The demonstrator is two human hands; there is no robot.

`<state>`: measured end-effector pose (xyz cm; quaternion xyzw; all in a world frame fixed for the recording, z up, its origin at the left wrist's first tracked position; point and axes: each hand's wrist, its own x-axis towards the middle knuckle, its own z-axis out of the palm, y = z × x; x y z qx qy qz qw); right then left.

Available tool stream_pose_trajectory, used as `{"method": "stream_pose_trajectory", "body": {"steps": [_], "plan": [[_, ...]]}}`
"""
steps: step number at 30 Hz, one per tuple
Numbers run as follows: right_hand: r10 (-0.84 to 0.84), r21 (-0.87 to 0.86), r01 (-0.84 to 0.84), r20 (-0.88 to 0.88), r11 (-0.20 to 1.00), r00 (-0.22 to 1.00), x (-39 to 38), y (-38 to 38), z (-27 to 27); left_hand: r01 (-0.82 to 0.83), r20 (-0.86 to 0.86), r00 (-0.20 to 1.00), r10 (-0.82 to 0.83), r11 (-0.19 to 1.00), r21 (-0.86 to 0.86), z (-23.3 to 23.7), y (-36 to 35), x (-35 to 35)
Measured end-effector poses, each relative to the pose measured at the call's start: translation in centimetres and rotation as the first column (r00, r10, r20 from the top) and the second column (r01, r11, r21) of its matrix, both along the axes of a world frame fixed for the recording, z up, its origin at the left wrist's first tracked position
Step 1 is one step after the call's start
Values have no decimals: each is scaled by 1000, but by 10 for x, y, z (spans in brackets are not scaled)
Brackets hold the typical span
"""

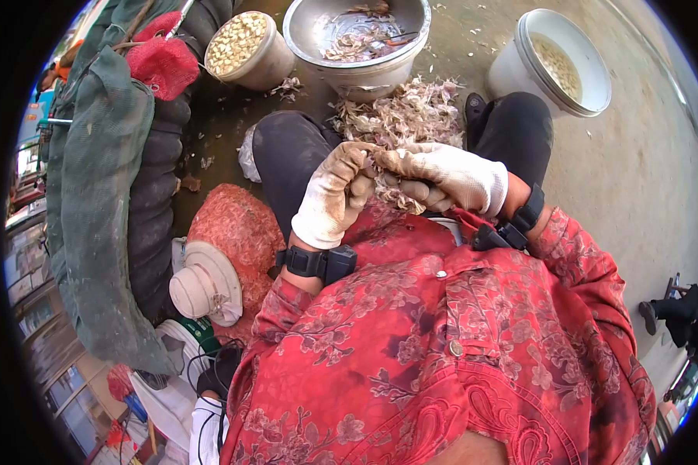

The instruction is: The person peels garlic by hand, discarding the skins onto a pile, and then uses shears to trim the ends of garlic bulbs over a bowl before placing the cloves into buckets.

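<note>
- Up closest, a red floral shirt (341,364).
- Gloved left hand (335,194) and right hand (450,174) meet, fingers curled; I can't tell whether they're gripping anything.
- Garlic skins (403,116) lie heaped beyond, near the metal bowl (309,32).

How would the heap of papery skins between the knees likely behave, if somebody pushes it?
The heap would probably feel light, since its flakes look thin and papery. It likely would not move as one piece: the flakes lie loose. Some may scatter; stray bits dot the floor.
</note>
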<state>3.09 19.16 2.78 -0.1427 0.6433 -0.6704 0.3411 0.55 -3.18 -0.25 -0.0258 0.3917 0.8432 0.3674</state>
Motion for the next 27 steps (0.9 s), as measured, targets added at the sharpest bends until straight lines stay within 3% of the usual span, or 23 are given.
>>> {"method": "stream_pose_trajectory", "body": {"steps": [3,5,6,7,8,13,15,16,17,22,25,27], "plan": [[-51,18,50,82,999,995,-3,0,9,23,13,1000,-23,1000,-13,0,-3,-2],[-55,21,52,535,998,843,-11,2,23,-17,43,999,16,1000,17,0,0,-1],[-55,21,51,534,998,844,-8,2,18,-57,75,996,53,997,47,1,0,0],[-29,54,19,199,998,980,-3,2,8,-57,72,996,53,997,46,1,-1,0],[14,95,1,-159,995,987,1,2,0,-45,77,996,42,999,30,0,-3,-1],[15,68,-10,-70,998,997,3,3,-1,50,-5,999,-50,993,110,0,-9,-4],[17,64,-16,-16,998,1000,1,2,8,18,-46,999,-20,999,-39,6,-9,-3],[-21,-26,29,258,999,966,0,1,12,19,-45,999,-21,999,-39,6,-9,-3],[-30,-100,95,514,990,857,-2,-1,16,23,-35,999,-24,999,-35,5,-10,-4],[-16,-57,50,491,997,871,-2,-6,31,65,-75,995,-69,997,-52,17,-15,-8],[-21,-44,46,464,998,886,-2,-6,32,116,-36,992,-123,982,-149,29,-15,-12],[-28,-37,52,479,998,877,-1,-7,29,95,-150,978,-146,948,-305,34,-13,-12]]}}
